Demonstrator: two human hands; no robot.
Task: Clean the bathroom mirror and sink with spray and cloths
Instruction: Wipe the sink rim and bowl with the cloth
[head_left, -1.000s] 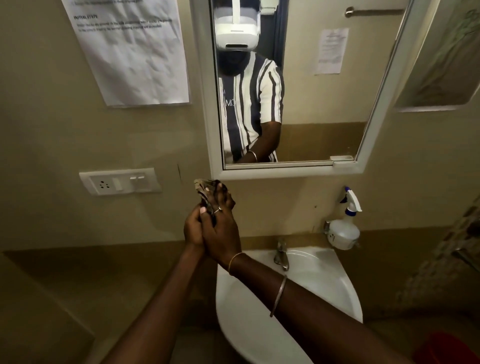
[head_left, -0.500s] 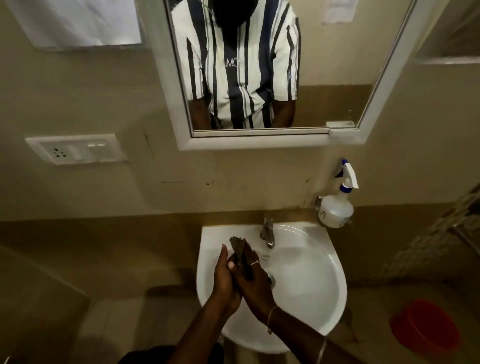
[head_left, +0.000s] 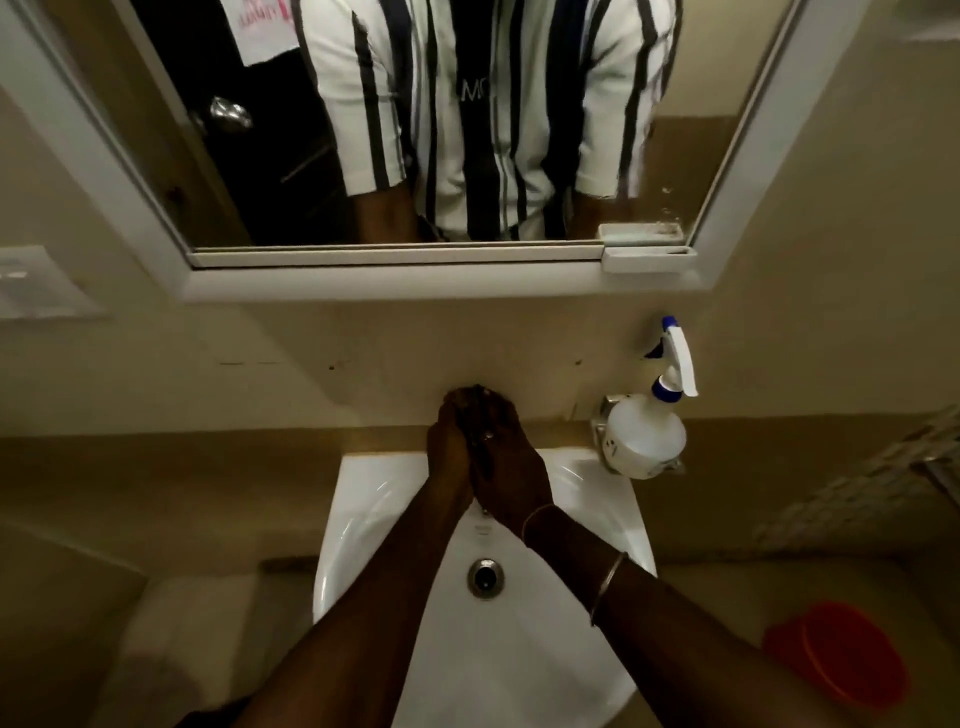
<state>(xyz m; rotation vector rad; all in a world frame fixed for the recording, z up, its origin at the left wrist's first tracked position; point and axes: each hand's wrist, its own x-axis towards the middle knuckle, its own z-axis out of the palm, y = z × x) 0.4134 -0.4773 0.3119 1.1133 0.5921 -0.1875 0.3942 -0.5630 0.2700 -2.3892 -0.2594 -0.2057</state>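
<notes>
Hands shifted from basin middle to back edge of sink, near wall. Left hand and right hand pressed together, fingers clasping dark cloth, mostly hidden. Spray bottle stands right, untouched. Likely wringing before wiping.

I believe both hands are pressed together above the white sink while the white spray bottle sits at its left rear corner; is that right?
Not quite: the head view shows the white, blue-collared spray bottle at the right rear corner of the white ceramic sink, not the left. The left hand and right hand are indeed pressed together above it.
</notes>
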